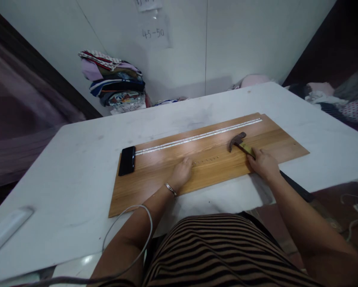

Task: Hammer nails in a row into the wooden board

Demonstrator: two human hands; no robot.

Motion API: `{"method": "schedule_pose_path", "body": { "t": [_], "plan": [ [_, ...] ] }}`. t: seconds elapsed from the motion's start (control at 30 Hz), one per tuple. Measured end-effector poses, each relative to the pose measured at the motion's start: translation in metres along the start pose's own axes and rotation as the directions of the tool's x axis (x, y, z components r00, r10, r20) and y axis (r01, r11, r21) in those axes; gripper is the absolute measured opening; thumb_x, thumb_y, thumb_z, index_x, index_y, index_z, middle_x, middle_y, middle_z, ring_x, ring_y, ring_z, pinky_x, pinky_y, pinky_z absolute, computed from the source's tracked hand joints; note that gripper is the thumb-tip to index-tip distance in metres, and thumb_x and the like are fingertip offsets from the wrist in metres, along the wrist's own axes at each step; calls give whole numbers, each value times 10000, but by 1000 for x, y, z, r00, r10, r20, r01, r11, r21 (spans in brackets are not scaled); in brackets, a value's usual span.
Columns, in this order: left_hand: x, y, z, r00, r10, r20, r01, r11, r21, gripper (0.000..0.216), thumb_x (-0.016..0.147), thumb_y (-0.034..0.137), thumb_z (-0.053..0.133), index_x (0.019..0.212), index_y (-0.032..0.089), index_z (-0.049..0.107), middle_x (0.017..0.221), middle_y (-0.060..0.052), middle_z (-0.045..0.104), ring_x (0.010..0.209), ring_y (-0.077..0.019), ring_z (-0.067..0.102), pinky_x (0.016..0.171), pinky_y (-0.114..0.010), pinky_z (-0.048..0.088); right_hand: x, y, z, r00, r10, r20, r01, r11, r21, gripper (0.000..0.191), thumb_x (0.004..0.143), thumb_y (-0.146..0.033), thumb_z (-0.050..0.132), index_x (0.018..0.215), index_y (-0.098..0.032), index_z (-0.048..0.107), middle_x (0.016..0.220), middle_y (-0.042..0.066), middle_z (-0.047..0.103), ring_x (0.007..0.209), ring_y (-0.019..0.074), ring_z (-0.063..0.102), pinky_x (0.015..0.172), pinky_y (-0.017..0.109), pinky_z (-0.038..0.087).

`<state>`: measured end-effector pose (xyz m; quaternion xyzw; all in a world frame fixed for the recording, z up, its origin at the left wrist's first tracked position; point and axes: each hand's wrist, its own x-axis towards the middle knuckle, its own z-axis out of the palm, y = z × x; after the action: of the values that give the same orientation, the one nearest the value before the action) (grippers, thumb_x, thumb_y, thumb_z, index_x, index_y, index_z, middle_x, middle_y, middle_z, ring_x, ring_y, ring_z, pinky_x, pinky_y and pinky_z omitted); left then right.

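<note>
A long wooden board (155, 183) lies across the white table (77, 175). My right hand (263, 164) grips the yellow handle of a hammer (240, 142), whose rusty head rests on the board. My left hand (182, 172) rests on the board with fingers curled, fingertips at the left end of a short row of small nails (207, 160); what it pinches, if anything, is too small to see. A thin silvery strip (196, 137) runs along the board's far edge.
A black phone (126, 160) lies on the board's left end. A white flat object (5, 229) sits at the table's near left. Folded fabrics (114, 81) are stacked against the wall behind. More cloth lies at the right (340, 103). A white cable (128, 235) loops over my left arm.
</note>
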<state>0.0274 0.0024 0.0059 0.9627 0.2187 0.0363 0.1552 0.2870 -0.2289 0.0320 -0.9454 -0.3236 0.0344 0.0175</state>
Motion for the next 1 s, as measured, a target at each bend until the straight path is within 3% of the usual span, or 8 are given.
{"method": "schedule_pose_path", "body": {
  "t": [0.47, 0.83, 0.93, 1.0],
  "plan": [
    [-3, -1, -2, 999, 37, 36, -34, 997, -67, 216, 928, 124, 356, 850, 170, 552, 951, -117, 590, 738, -192, 533, 728, -307, 429, 0, 2, 4, 1000, -18, -23, 18, 1000, 7, 500, 989, -454, 355, 1358, -153, 508, 1167, 173, 632, 1010, 319, 626, 782, 378, 466],
    [-9, 3, -1, 996, -82, -18, 80, 991, -103, 174, 954, 193, 394, 897, 172, 557, 974, -89, 579, 782, -177, 538, 721, -303, 435, 4, 5, 2, 999, -40, 4, 39, 998, 47, 418, 981, -397, 410, 1272, -132, 551, 1132, 188, 637, 1031, 323, 617, 824, 385, 451],
    [-13, 5, -1, 994, -109, -27, 106, 989, -107, 186, 942, 156, 394, 875, 168, 566, 944, -80, 583, 772, -169, 534, 715, -296, 432, 16, 12, -8, 995, -34, 95, 22, 991, 129, 343, 937, -372, 498, 1161, -130, 593, 1130, 194, 644, 1043, 335, 612, 819, 392, 453],
    [-16, 4, 0, 993, -109, -43, 103, 988, -115, 202, 935, 125, 387, 871, 164, 575, 940, -76, 587, 774, -162, 535, 722, -290, 430, 27, 17, -17, 976, -28, 217, -14, 982, 189, 268, 856, -361, 604, 1010, -141, 619, 1003, 180, 676, 939, 338, 636, 746, 395, 463]
  ]
}}
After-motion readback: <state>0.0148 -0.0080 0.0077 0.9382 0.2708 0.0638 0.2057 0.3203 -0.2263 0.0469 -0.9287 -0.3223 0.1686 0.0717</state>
